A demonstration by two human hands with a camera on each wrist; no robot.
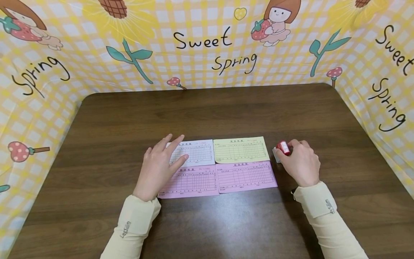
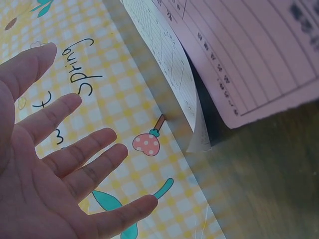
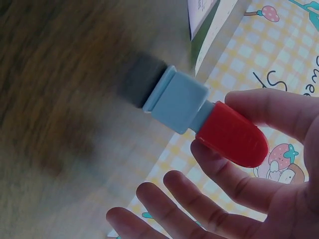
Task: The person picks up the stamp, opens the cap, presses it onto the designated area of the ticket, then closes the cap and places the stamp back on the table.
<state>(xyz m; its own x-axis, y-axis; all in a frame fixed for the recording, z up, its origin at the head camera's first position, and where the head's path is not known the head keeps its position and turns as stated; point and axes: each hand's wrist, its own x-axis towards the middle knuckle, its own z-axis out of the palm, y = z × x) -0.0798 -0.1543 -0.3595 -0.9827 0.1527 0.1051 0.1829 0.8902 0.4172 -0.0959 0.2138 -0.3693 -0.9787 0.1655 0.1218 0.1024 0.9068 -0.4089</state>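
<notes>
My right hand [image 1: 302,163] pinches the red handle of a stamp [image 1: 283,148] between thumb and index finger, to the right of the paper forms. In the right wrist view the stamp's pale blue-grey body [image 3: 180,101] points down toward the table, while the other fingers fan out loosely. Fingers spread, my left hand [image 1: 156,169] is over the left part of the forms, covering some of a white form [image 1: 200,153] and a pink form [image 1: 197,181]. Beside these are a yellow form [image 1: 240,150] and a second pink form [image 1: 247,177], all printed with grids.
The forms lie edge to edge on a dark wooden table [image 1: 207,115]. A yellow checked cloth [image 1: 200,68] with cartoon prints and "Sweet Spring" lettering hangs around the table's back and sides.
</notes>
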